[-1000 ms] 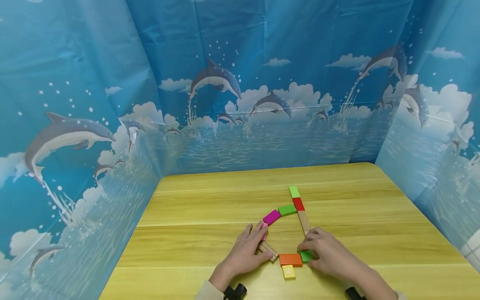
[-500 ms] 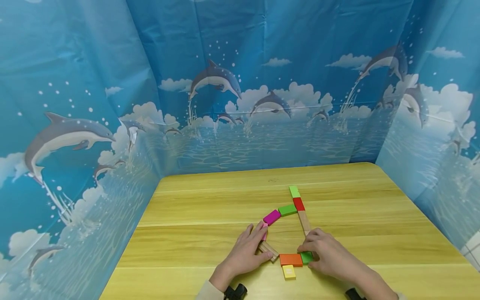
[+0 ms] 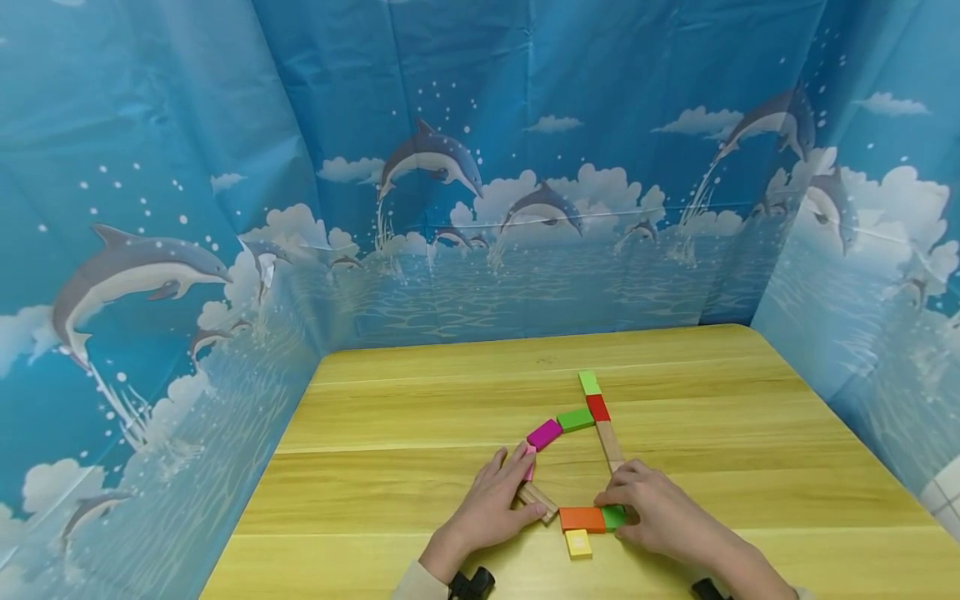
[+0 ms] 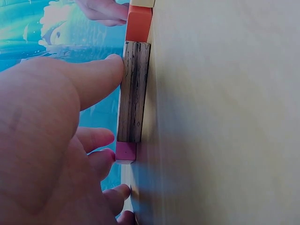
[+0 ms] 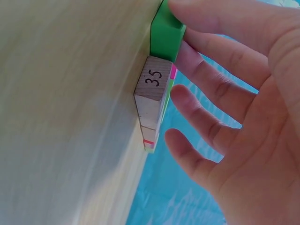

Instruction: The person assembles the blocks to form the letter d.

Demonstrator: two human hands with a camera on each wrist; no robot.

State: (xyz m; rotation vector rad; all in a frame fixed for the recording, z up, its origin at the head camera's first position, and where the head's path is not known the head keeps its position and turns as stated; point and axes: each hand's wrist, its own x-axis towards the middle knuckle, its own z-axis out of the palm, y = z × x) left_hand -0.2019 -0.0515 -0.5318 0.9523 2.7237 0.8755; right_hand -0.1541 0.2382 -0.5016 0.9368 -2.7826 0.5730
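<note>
Flat on the table, small wooden blocks join in a loop. My right hand (image 3: 660, 508) pinches a dark green block (image 3: 613, 518) between thumb and fingers, against the end of the orange block (image 3: 582, 520). In the right wrist view, a plain wood block (image 5: 153, 79) marked 35 stands next to the green block (image 5: 166, 35). The left hand (image 3: 491, 504) lies with extended fingers over the pink block (image 3: 529, 472). Its thumb touches a plain wood block (image 3: 538, 502), whose dark-grained side (image 4: 133, 91) shows in the left wrist view.
A yellow block (image 3: 578, 544) lies on the near side of the orange one. Farther back run a magenta block (image 3: 543, 435), a green block (image 3: 575, 420), a red block (image 3: 597, 407) and a light green block (image 3: 588, 382). A dolphin-print curtain (image 3: 480, 250) surrounds the table (image 3: 360, 467).
My right hand and the dark green block have shifted very slightly toward me, so the block lines up more evenly with the orange one. The left hand stays in place.
</note>
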